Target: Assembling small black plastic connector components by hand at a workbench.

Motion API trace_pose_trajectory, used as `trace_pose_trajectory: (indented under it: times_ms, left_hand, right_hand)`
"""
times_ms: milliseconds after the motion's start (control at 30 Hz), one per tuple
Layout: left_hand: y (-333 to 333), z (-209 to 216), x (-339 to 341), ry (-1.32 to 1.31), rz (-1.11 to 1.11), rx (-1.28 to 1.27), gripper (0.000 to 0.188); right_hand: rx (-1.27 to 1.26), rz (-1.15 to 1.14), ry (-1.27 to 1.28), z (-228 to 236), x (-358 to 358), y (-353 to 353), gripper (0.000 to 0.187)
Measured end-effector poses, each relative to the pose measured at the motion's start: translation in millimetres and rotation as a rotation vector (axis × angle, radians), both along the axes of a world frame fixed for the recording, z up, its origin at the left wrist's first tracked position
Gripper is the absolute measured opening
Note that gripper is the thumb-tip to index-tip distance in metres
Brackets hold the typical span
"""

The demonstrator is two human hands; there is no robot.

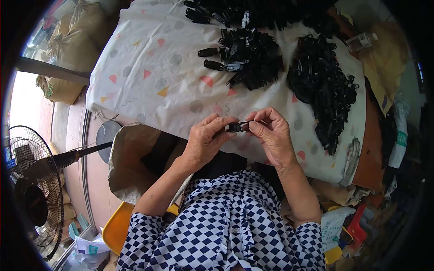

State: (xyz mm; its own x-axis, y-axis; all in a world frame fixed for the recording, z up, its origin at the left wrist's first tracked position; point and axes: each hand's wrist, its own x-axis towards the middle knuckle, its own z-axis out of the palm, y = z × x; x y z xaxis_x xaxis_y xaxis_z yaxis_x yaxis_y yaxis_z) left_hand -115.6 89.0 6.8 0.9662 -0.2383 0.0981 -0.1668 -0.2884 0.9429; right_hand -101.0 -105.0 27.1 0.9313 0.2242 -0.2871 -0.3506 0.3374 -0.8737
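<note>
Over the near edge of the table, both of my hands meet at a small black plastic buckle [234,128]. My left hand [203,137] pinches its left end between thumb and fingers. At the other end, the thumb and index finger of my right hand [273,137] are closed on the narrower part of it. My fingertips hide portions of the buckle, so I cannot tell whether its two halves are fully joined. Beyond my hands lies a pile of similar black buckles [253,58], and a longer heap of black pieces [318,86] stretches down the right side.
A patterned white cloth [149,54] covers the table [371,158]. More black pieces [271,11] lie along the far edge. An open sack [124,167] is left of my lap, near a yellow chair [116,226] and a standing fan [36,189]. Full sacks [72,40] stand far left.
</note>
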Motion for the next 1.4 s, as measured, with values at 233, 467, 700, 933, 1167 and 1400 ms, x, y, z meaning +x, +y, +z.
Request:
trace_pose_trajectory:
  times_ms: [233,467,700,933,1167,1400]
  left_hand:
    - [0,-4,-8,-0.101,0.028,-0.025,0.035]
    - [-4,14,-12,-0.28,-0.126,0.26,0.033]
    - [-29,17,-20,-0.348,-0.268,0.417,0.029]
    - [-67,24,-19,0.025,-0.189,-0.087,0.027]
    - [-100,26,-25,0.6,-0.282,-0.688,0.027]
    - [-117,25,-32,0.716,-0.317,-0.689,0.033]
  right_hand:
    - [0.031,0.049,0.087,-1,-5,-1,0.015]
    - [-0.224,0.382,0.159,22,-1,-21,0.015]
    - [-0.316,0.455,0.3,10,-16,-52,0.018]
    - [0.235,0.27,0.275,6,-34,-71,0.045]
    - [0.476,0.396,0.126,7,-59,-87,0.046]
    - [0.329,0.132,0.173,-17,-83,-81,0.028]
